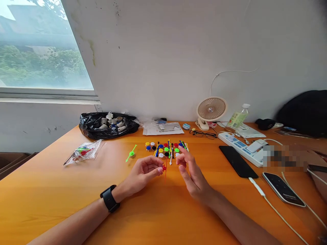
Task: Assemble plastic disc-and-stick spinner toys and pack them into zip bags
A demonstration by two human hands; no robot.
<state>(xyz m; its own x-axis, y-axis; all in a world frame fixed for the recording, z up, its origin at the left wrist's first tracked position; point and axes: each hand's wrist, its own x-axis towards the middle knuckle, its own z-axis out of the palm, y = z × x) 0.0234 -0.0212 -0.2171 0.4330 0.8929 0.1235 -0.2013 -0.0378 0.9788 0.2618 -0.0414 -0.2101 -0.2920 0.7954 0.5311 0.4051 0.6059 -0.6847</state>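
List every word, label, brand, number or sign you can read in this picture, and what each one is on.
None can be read with certainty.
Bottle label: marks too small and blurred to read.
Black-faced device: faint pale marks, too small to read.
Round blue-and-white item: any print on top is too blurred.
Fan hub: pale mark, unreadable.
Power strip: no legible lettering.

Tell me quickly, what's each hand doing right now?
Left hand: closed, pinching a red plastic piece.
Right hand: open, fingers loosely curled, nothing visible in its grip.
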